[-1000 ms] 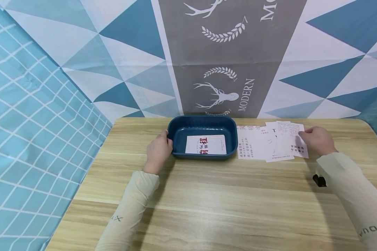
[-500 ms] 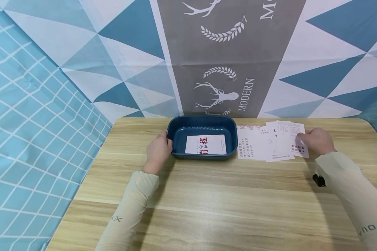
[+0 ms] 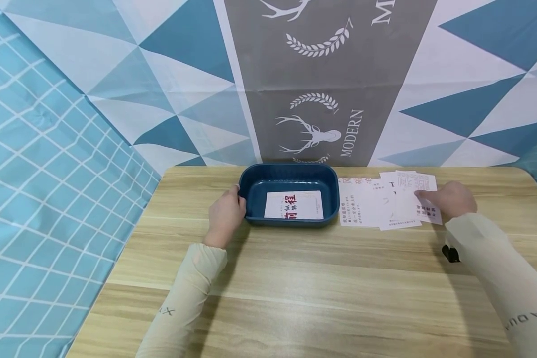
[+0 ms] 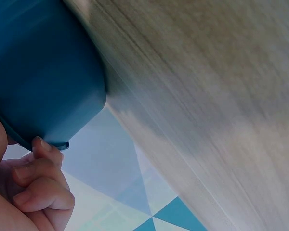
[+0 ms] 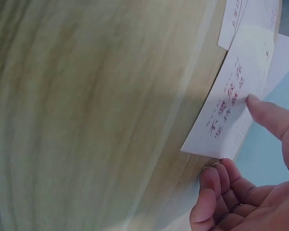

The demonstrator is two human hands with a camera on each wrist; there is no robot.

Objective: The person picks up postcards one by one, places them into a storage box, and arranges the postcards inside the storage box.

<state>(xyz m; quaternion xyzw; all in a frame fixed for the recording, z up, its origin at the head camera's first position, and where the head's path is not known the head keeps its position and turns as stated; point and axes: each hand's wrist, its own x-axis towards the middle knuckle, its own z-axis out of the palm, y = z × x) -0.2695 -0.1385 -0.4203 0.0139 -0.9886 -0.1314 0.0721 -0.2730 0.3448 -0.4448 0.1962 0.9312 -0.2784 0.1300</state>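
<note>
In the head view my left hand grips the left end of a dark blue rectangular tray. The left wrist view shows curled fingers at the tray's rim. A white card with large red characters lies inside the tray. To the tray's right, overlapping printed white cards lie on the table. My right hand holds the rightmost card, one digit extended across its top. In the right wrist view the other fingers are curled at that card's near edge.
The wood-grain table has its back edge against a patterned cloth. A blue gridded cloth hangs along the left side. A small black object shows beside the right sleeve.
The extended digit of my right hand has slid left across the top of the rightmost card. The right forearm has shifted slightly left. My left hand and the tray have stayed in place.
</note>
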